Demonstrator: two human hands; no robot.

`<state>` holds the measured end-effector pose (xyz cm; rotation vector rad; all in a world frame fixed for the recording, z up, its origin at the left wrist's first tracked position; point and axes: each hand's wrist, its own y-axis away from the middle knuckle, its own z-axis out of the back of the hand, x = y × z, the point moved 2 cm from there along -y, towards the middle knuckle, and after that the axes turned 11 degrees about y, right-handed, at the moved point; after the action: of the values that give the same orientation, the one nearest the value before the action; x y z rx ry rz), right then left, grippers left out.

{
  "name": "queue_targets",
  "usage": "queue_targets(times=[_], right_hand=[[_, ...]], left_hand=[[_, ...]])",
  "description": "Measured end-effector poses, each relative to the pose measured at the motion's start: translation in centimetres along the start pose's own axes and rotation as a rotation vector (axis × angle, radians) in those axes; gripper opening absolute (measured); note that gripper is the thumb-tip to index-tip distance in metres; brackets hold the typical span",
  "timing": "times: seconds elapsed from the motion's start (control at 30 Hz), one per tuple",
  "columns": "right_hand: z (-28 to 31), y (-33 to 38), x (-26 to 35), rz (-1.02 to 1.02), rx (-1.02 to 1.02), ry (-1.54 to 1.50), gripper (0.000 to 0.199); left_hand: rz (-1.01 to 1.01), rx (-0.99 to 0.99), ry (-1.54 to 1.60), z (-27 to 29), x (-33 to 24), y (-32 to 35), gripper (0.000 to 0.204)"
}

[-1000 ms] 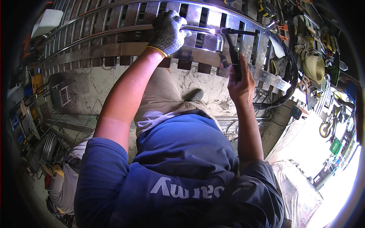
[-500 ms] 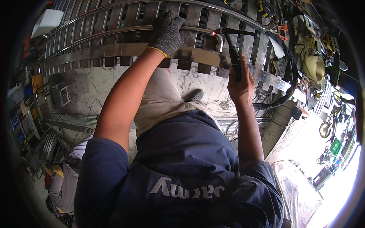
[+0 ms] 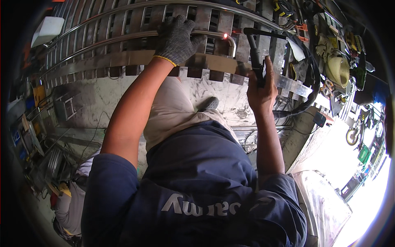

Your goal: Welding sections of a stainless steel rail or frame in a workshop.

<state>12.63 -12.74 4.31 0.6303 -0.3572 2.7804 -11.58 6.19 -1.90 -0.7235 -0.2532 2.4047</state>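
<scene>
My left hand (image 3: 177, 41), in a grey knitted glove with a yellow cuff, is closed over a shiny metal tube (image 3: 123, 39) lying across a slatted metal bench. To its right, the tube has a small red-glowing spot (image 3: 225, 36) just before its end bends toward me. My bare right hand (image 3: 263, 90) grips the black handle of a welding torch (image 3: 256, 57), index finger stretched along it. The torch's head points left at the glowing spot, with a small gap between them. Part of the left hand's grip is hidden by the glove.
A longer bent tube (image 3: 173, 3) runs along the far side of the slatted bench (image 3: 135, 58). A black torch cable (image 3: 314, 86) loops at the right. Tools and a cream-coloured container (image 3: 338, 70) crowd the right end. Another person (image 3: 68, 210) is at lower left.
The torch head has drawn back slightly to the right from the glowing spot. My left hand and the tube appear a little further left, as the whole view shifted slightly.
</scene>
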Motion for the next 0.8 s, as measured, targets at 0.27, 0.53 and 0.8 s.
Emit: queue_targets(times=[0.27,0.53,0.8], right_hand=[[-0.3,0.2,0.0,-0.067,0.09,-0.052,0.066],[-0.4,0.0,0.0,-0.104,0.086,-0.081,0.069],[0.3,-0.5,-2.2,-0.145,-0.043,-0.047,0.073]], left_hand=[[0.178,0.249,-0.109,0.4,0.2,-0.2,0.059],[0.153,0.252,-0.063,-0.1,1.0,-0.2,0.058],[-0.021,0.113,-0.082,0.4,0.7,-0.3,0.05]])
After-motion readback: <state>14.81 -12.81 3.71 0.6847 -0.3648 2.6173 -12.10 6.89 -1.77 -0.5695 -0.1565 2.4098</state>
